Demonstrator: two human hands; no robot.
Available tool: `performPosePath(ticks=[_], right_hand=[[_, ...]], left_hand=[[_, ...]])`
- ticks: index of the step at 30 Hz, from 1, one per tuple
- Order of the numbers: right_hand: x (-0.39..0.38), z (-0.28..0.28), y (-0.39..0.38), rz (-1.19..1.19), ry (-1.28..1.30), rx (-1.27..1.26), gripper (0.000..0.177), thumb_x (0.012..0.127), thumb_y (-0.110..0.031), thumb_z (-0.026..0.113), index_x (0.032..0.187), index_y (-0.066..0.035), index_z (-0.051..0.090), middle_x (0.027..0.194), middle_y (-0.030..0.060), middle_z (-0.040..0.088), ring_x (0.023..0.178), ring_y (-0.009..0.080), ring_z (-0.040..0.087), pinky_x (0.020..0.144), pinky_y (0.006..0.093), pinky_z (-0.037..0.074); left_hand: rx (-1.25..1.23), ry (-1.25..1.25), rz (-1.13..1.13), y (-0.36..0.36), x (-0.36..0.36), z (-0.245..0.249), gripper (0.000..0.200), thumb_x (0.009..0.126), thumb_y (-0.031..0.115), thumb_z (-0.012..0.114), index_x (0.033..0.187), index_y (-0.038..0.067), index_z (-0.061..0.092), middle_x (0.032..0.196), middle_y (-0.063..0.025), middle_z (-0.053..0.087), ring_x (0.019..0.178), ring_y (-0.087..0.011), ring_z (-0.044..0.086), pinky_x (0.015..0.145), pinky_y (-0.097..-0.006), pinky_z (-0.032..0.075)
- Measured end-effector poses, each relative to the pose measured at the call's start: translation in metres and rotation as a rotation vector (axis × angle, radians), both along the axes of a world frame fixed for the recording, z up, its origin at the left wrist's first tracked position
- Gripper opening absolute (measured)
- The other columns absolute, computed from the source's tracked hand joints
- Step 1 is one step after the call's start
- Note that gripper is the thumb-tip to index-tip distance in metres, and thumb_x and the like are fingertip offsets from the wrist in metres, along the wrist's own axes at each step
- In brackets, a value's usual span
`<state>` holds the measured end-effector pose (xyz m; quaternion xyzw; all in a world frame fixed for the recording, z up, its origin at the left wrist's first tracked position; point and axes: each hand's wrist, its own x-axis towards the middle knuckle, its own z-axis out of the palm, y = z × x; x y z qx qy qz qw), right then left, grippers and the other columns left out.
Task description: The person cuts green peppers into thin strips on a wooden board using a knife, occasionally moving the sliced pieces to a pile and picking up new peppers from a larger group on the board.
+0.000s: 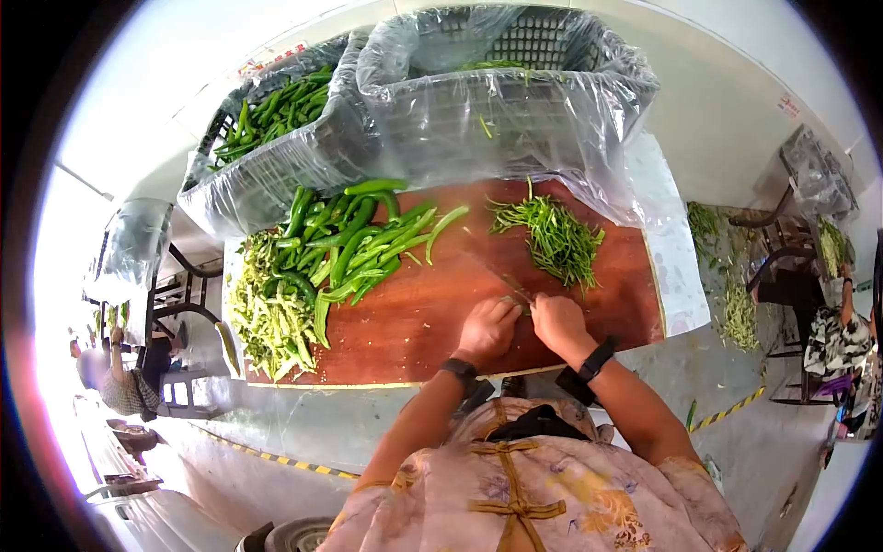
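At the board's near edge, my right hand [559, 322] is closed around the handle of a knife [508, 280], its thin blade slanting up and to the left. Close beside it, my left hand [490, 328] is closed, fingers bent; a bit of green pepper [524, 309] shows between the hands, mostly hidden by the fingers. Beyond them on the reddish-brown board [441, 317] lies a heap of thin green pepper strips [556, 237]. To the left are whole and split long green peppers [354, 241], beside a pile of pale pepper cores and scraps [267, 308].
Two plastic-lined crates stand behind the board: the left crate [276, 166] holds whole green peppers, the right crate [506, 115] a few green strips. Green scraps [739, 313] lie to the right. Other people work at both sides, one in a patterned sleeve [839, 340].
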<state>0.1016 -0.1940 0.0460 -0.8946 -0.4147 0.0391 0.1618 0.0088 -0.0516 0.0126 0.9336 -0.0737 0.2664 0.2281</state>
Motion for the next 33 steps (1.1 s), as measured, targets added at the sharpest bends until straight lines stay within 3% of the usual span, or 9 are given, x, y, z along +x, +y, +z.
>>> performPosePath(ticks=[9,23,29,33], right_hand=[[-0.027,0.027,-0.051,0.000,0.077,-0.111,0.019,0.084,-0.019,0.055,0.076,-0.002,0.057,0.062,0.0201,0.058,0.060,0.0379,0.060,0.054,0.0469,0.049],[-0.001,-0.003,-0.009,-0.002,0.021,-0.052,0.019,0.084,-0.018,0.053,0.077,-0.001,0.057,0.060,0.0197,0.058,0.058,0.0374,0.060,0.054,0.0475,0.048],[-0.021,0.021,-0.040,0.034,0.064,-0.131,0.020,0.083,-0.019,0.056,0.075,-0.001,0.056,0.061,0.0196,0.058,0.060,0.0376,0.060,0.055,0.0472,0.049],[-0.023,0.029,-0.047,0.028,0.079,-0.165,0.021,0.083,-0.019,0.056,0.074,-0.001,0.056,0.062,0.0200,0.059,0.060,0.0376,0.060,0.055,0.0473,0.049]], left_hand=[[0.021,0.029,-0.001,-0.001,-0.003,0.000,0.023,0.067,0.008,0.058,0.089,0.006,0.063,0.095,-0.0079,0.057,0.092,-0.0272,0.054,0.080,-0.0378,0.045],[-0.022,0.001,0.010,-0.001,-0.004,-0.001,0.028,0.067,0.003,0.056,0.094,0.004,0.062,0.096,-0.0086,0.057,0.094,-0.0279,0.055,0.079,-0.0380,0.046],[-0.058,0.075,0.028,-0.001,-0.007,-0.004,0.027,0.067,0.004,0.056,0.093,0.004,0.062,0.096,-0.0088,0.058,0.092,-0.0279,0.056,0.079,-0.0373,0.047],[-0.061,-0.006,0.000,0.000,-0.004,-0.003,0.025,0.066,0.004,0.057,0.091,0.004,0.062,0.095,-0.0079,0.057,0.091,-0.0271,0.055,0.078,-0.0366,0.048]])
